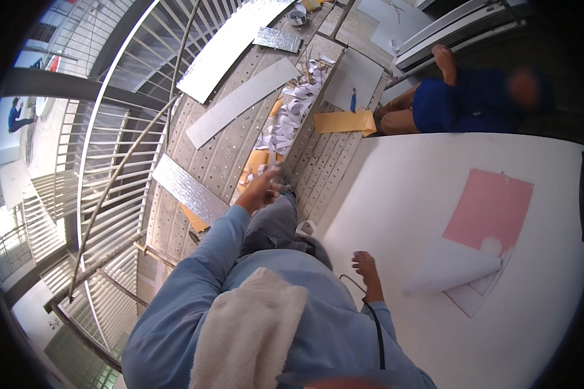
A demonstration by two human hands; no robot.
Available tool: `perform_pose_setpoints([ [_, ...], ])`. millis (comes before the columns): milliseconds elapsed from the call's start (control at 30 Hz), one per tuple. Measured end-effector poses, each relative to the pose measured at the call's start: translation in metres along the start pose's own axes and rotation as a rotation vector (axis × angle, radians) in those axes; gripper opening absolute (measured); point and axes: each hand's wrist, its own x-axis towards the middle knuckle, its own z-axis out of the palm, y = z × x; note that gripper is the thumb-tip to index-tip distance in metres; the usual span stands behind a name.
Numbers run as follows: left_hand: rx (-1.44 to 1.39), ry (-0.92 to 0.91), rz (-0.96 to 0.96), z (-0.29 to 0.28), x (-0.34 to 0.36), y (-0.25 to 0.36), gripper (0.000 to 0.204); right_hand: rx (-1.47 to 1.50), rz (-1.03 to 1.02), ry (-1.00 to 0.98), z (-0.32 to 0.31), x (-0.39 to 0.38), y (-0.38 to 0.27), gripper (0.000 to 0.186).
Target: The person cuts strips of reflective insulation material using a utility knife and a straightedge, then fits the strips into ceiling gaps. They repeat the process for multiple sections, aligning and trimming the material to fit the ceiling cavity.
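the paper scraps (285, 123), white and curly, lie heaped in a long band on the walkway (220, 120) of metal planks with holes. the left hand (261, 189) is by the near end of the paper scraps, one finger stretched out and the others bent; whether it grips or touches a scrap, i cannot tell. the right hand (365, 267), well to the right of the paper scraps and near the big white board (383, 207), looks free, its fingers loosely bent and a little apart. farther right from the paper scraps, on that board, is a pink patch (486, 207) with a white sheet (457, 266) curling at its lower edge. just left of the paper scraps lies a grey strip (240, 104), and beyond it a long silver panel (233, 45); a foil strip (198, 188) rests left of their near end. to their right are a yellow strip (339, 122), a blue tool (353, 100) (too small to make out its kind) and a co-worker (457, 104) in dark blue.
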Motion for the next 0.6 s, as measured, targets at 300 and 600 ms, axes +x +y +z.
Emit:
perform_pose_setpoints([
  [300, 0.475, 0.303, 0.035, -0.063, 0.028, -0.006, 0.059, -0.161, 0.011, -0.014, -0.085, 0.086, -0.102, 0.045],
  [600, 0.408, 0.737, -0.135, -0.163, -0.015, -0.060, 0.050, -0.431, -0.180, -0.178, -0.074, 0.235, -0.330, 0.041],
])
